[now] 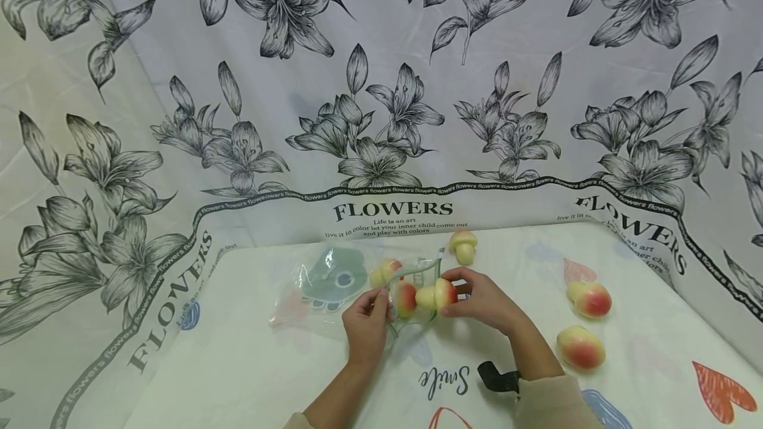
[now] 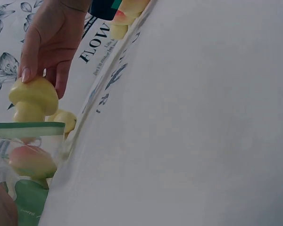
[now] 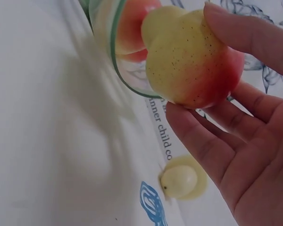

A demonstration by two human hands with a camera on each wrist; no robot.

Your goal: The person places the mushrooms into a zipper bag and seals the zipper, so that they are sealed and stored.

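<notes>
My left hand (image 1: 366, 323) pinches the edge of a clear plastic bag (image 1: 334, 320) with a green rim and a green cartoon print. The bag's mouth gapes toward the right. Between the fingertips of my right hand (image 1: 485, 300) is a yellow-and-red mushroom-shaped piece (image 1: 441, 295). Its stem points into the mouth, as the right wrist view also shows with the speckled mushroom-shaped piece (image 3: 193, 61). Inside the bag lies another red-and-yellow piece (image 1: 405, 300). One more piece (image 1: 386, 273) shows near the bag's far side; I cannot tell whether it is inside.
Beyond the bag, a mushroom-shaped piece (image 1: 463, 247) stands near the back of the table. To the right lie two more yellow-and-red pieces, one farther (image 1: 590, 300) and one nearer (image 1: 581, 348). A flower-printed curtain (image 1: 381, 118) hangs behind the white printed tablecloth (image 1: 238, 349).
</notes>
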